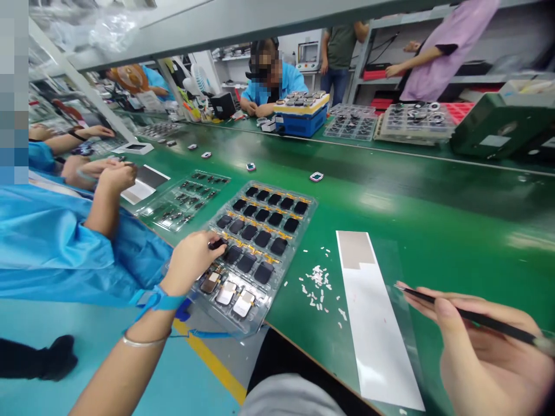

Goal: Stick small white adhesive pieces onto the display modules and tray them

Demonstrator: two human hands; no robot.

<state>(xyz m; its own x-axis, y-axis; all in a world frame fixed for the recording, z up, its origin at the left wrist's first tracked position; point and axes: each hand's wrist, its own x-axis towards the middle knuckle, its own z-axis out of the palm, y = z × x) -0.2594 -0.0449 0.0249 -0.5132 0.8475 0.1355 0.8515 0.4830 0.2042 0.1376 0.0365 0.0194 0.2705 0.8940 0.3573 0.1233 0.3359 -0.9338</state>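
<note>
1. Our left hand (193, 261) curls narrowly over a clear plastic blister tray (284, 263), with its fingers pinching a small dark rectangular module (217, 244) near the tray's middle. We cannot tell whether the module has left its pocket.
2. Our right hand (481, 352) closes narrowly around a slim black stylus (468, 312), its tip just right of a long white-and-grey film strip (368, 306) on the green counter (437, 242).
3. Rows of dark modules (262, 238) fill the tray, with yellow strips between them. Pale-faced modules (228, 293) sit at its near corner.
4. We judge each module light, thin, and slick enough to slip. It may also be brittle, so we would take it by its edges, off its faces. The tray looks thin and flexible.
5. Loose white flecks (316, 286) lie between the tray and strip. A blue wrist strap (158, 300) and a silver bangle (143, 341) circle our left wrist.
6. Beside us, a co-worker's blue sleeve (65, 254) and hands (117, 176) are near a second clear tray (171, 226).
</note>
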